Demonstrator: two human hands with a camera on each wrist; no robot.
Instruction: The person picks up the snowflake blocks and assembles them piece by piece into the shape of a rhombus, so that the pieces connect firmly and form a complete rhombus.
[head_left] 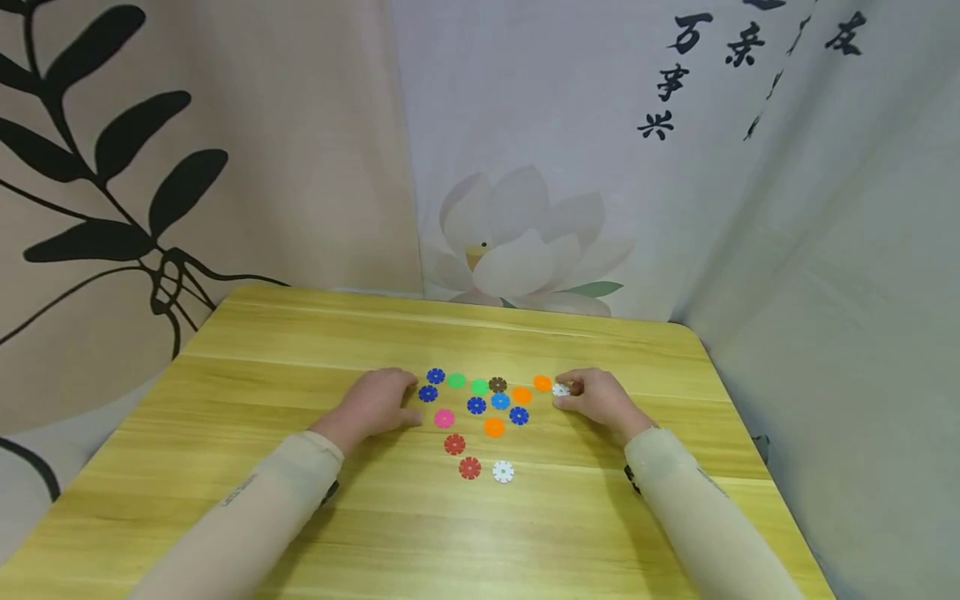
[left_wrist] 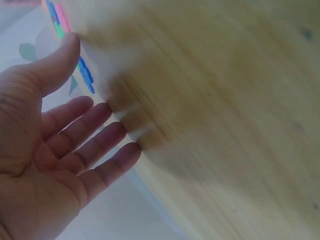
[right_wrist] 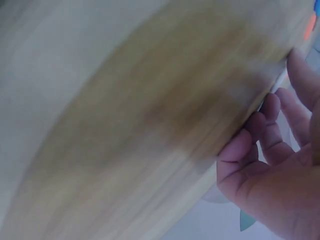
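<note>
Several notched plastic discs lie flat in a loose cluster on the table. At its right end my right hand pinches a white notched disc between thumb and fingers, low over the wood. An orange disc lies just left of it. In the right wrist view, the right hand has its other fingers curled, and the white disc is mostly hidden. On the cluster's left, my left hand rests beside two dark blue discs, apart from them. The left wrist view shows the left hand's palm bare and its fingers relaxed.
Among the other discs are a pink disc, a brown disc, a red disc and another white disc nearest the front. Behind the wooden table hangs a printed curtain.
</note>
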